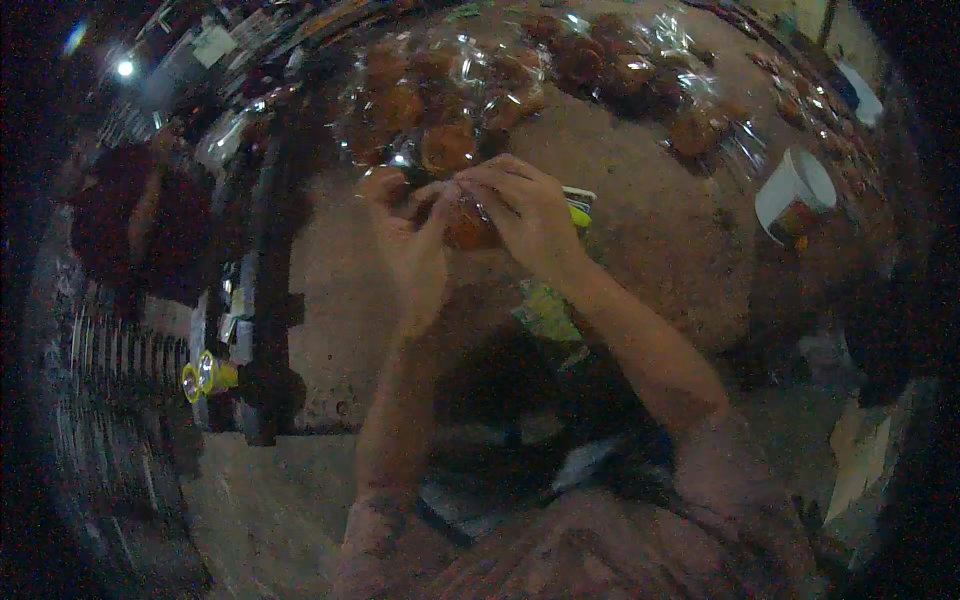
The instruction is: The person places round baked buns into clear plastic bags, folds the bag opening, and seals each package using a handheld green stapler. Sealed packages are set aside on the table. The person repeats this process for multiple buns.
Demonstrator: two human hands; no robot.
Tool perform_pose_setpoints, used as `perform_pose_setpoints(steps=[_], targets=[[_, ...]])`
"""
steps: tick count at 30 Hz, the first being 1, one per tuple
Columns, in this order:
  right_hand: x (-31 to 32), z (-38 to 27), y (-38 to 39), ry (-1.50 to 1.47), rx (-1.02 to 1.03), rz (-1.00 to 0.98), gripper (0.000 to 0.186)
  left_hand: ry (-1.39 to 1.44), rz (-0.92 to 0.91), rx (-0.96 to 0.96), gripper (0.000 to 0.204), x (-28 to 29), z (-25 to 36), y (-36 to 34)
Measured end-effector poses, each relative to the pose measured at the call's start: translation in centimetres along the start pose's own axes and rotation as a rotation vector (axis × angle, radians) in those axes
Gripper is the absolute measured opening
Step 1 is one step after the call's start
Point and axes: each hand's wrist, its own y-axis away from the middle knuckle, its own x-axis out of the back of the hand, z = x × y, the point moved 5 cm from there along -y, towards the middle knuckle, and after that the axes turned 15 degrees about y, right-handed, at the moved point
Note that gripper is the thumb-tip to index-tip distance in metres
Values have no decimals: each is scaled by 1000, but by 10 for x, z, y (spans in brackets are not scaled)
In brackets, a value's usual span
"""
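Over the brown work table, both my hands are drawn together around a small reddish-brown, rounded item in shiny clear plastic. My left hand pinches the top of the plastic from the left, its thumb and fingertips bent inward. From the right, my right hand closes on the same gathered top, fingers touching those of the left. What exactly is inside the wrap is too dim to name. Just beyond my hands lies a pile of similar orange-brown wrapped items.
Another wrapped pile lies at the back right. A white tub stands tilted in view at the right. A green packet lies near the front edge. Yellow round objects and a dark maroon bundle are at the left.
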Motion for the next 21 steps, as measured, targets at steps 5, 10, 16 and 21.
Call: perform_pose_setpoints(steps=[5, 10, 16, 21], targets=[[-4, -5, -1, 23, 22, -3, 20, 0, 42, 159, 38, 9, -3, -3], [3, -4, -2, -134, -186, -60, 19, -169, -189, 222, 27, 3, -4, -5], [3, -16, -2, 39, -53, -64, 18, 82, -153, 252, 17, 9, -18, 1], [0, -19, -5, 290, 131, -117, 17, 246, -125, 355, 16, 18, -26, -1]])
